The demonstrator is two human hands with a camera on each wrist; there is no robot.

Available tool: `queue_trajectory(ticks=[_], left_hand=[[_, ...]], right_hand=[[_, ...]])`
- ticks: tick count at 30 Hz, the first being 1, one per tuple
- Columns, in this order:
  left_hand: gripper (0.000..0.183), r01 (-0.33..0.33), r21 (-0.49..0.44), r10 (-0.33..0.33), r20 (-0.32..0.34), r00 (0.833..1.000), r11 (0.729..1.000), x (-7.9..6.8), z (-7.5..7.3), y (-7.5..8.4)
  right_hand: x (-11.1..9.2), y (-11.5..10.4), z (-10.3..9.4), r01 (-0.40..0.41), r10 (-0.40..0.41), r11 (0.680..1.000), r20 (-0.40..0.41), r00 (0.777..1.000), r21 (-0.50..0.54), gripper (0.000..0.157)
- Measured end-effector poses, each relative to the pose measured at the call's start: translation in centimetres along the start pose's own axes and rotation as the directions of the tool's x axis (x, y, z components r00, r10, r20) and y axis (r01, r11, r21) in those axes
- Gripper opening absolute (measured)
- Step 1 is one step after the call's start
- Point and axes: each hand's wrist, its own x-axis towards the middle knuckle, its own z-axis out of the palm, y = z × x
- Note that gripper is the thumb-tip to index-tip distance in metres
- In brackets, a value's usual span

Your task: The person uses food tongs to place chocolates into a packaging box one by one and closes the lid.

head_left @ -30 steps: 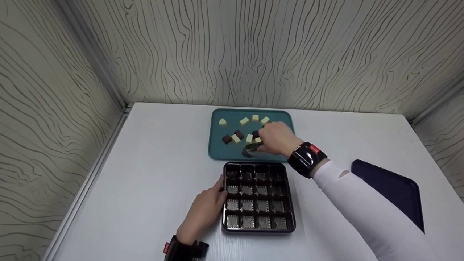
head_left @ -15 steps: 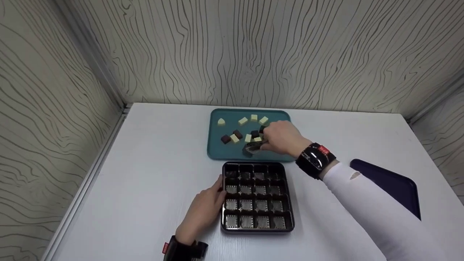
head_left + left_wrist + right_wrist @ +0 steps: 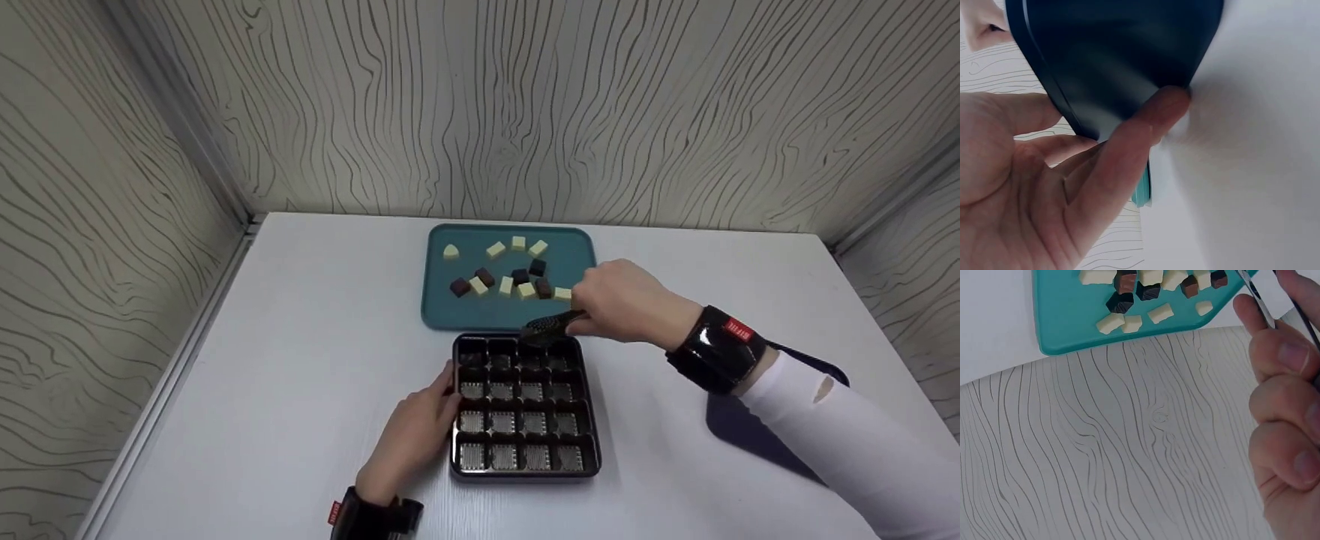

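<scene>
My right hand [image 3: 622, 300] grips a pair of dark serving tongs [image 3: 551, 328], whose tip hangs over the far row of a black compartment box [image 3: 455, 442]. Whether anything is between the tongs' ends cannot be made out. In the right wrist view, curled fingers lie around the tongs' arms [image 3: 1261, 301]. My left hand [image 3: 412, 427] rests against the box's left side, its fingers fairly straight; in the left wrist view they touch the dark side wall [image 3: 1112, 62]. Beyond the box, white and brown chocolate pieces [image 3: 526, 290] lie scattered on a teal tray [image 3: 450, 311].
A dark blue tray or lid [image 3: 750, 431] lies at the right, partly under my right forearm. The white table [image 3: 315, 337] ends at a wood-grain patterned wall [image 3: 480, 112] behind the teal tray.
My right hand has drawn the tongs from over the teal tray back towards me, to above the box's far edge. The left hand has stayed against the box.
</scene>
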Motion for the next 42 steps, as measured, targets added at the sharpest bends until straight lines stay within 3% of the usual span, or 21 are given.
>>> queue_trajectory(ticks=[6, 12, 24, 37, 42], left_hand=[[0.056, -0.002, -0.001, 0.002, -0.002, 1.0, 1.0, 0.0, -0.2, 0.0], [0.057, 0.008, -0.034, -0.007, 0.01, 1.0, 0.999, 0.0, -0.1, 0.1], [0.056, -0.004, -0.009, 0.004, 0.003, 1.0, 1.0, 0.0, 0.0, 0.0], [0.056, 0.001, -0.007, -0.001, 0.005, 1.0, 1.0, -0.1, 0.0, -0.2], [0.056, -0.017, 0.002, 0.017, -0.002, 1.0, 1.0, 0.0, 0.1, 0.0]], right_hand=[[-0.5, -0.7, 0.2, 0.067, -0.067, 0.996, -0.001, 0.998, -0.06, 0.054], [-0.2, -1.2, -0.1, 0.09, -0.089, 0.992, 0.014, 0.996, -0.085, 0.06], [1.5, -2.7, -0.2, 0.122, -0.108, 0.978, 0.093, 0.99, -0.169, 0.068], [4.2, -4.4, 0.9, 0.207, -0.136, 0.924, 0.228, 0.964, -0.323, 0.057], [4.4, -4.5, 1.2, 0.215, -0.139, 0.915, 0.235, 0.962, -0.342, 0.055]])
